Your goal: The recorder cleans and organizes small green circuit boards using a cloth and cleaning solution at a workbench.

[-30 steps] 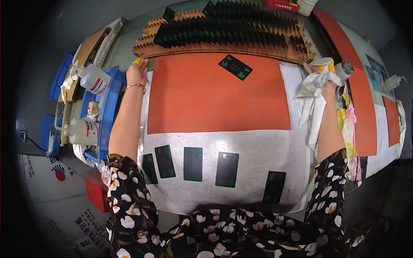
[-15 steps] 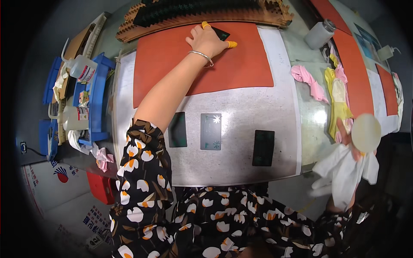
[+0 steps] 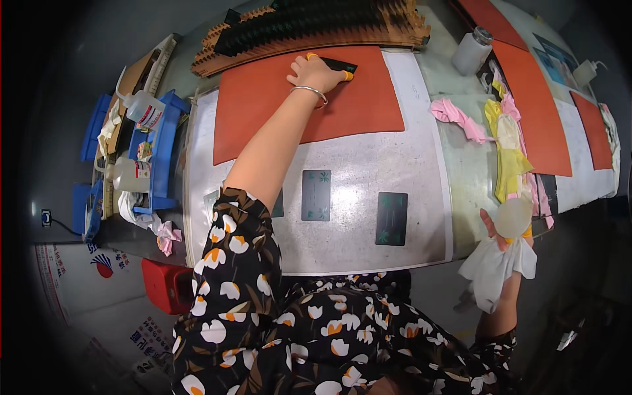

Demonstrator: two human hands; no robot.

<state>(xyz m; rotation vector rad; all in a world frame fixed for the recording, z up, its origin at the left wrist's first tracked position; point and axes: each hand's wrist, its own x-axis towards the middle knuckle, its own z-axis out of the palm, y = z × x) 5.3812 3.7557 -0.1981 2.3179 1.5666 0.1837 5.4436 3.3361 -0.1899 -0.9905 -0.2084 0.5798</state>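
My left hand [image 3: 319,74], with yellow finger cots, is stretched over the red mat [image 3: 289,125] at the far side. Its thumb and a finger grip the edges of a dark card [image 3: 342,65] lying there. By the table's right front edge, my right hand [image 3: 488,224] holds a pad with a pale round face [image 3: 513,218] wrapped in white cloth [image 3: 498,262], which hides most of its fingers. On the white sheet closer to me lie a grey-green card [image 3: 316,195], a darker card [image 3: 392,218], and another card [image 3: 278,204] partly behind my left sleeve.
A notched brown rack [image 3: 316,39] full of dark cards stands beyond the mat. Squeeze bottles [image 3: 142,108] and a blue tray [image 3: 164,151] are at left. Rightward are a grey bottle [image 3: 472,51], a pink cloth [image 3: 459,120] and yellow cloths [image 3: 510,168]. A red stool [image 3: 161,284] stands below.
The view has shifted a little. My right hand has moved left toward the table with the cloth-wrapped pad. My left hand still grips the card on the mat.
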